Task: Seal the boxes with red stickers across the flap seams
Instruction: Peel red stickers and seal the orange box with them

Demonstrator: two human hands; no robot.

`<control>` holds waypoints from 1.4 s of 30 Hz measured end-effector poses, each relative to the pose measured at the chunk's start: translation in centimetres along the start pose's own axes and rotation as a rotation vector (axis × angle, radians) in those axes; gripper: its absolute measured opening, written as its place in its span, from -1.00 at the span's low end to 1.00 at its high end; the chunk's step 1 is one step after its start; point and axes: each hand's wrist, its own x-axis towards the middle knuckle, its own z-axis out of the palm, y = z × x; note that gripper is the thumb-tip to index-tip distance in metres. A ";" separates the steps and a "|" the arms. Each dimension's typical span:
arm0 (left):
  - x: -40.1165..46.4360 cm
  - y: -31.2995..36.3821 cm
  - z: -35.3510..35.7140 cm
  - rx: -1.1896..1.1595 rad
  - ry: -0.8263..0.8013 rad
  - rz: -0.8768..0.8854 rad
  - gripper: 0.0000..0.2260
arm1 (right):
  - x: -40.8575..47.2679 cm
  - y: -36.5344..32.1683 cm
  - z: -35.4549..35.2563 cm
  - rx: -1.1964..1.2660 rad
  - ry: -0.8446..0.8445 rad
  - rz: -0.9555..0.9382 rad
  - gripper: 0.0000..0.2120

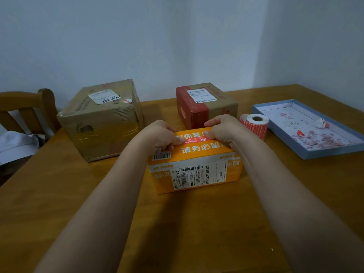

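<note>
Item: orange box (195,170), near centre of the tabletop (197,223), flaps down; red sticker (194,139) lying across the top along the flap seam, between the two hands.

Hands: left hand (161,134) curled over the left end of the box top, thumb pressing on the sticker's left end; right hand (220,129) curled over the far right edge, thumb on the sticker's right end; neither lifts anything.

Stock: sticker roll (255,124) upright just right of the box; blue tray (307,154) of red and white scraps far right; brown box (100,119) far left; red-taped box (204,105) far centre.

Risks, as judged: uneven thumb pressure could wrinkle the sticker or leave it off the seam; a flap springing up could peel one end; the right forearm passes close to the roll and could knock it over.

Not determinable: the sticker's ends, under the thumbs; the seam line itself; whether the far boxes carry stickers; the fingers beyond the box's far edge; print on the roll too small to read.
</note>
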 end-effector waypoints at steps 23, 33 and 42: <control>-0.3 -0.2 -1.2 0.083 -0.037 -0.019 -0.86 | -1.4 0.5 1.0 -0.373 0.077 -0.082 -0.14; -0.5 -0.2 -0.8 0.147 -0.064 0.030 -0.53 | -1.3 0.0 1.1 -0.550 0.026 -0.073 0.11; 0.1 -0.4 -0.5 0.052 -0.054 -0.004 -0.44 | -0.9 -0.6 1.2 -0.478 -0.011 -0.052 -0.06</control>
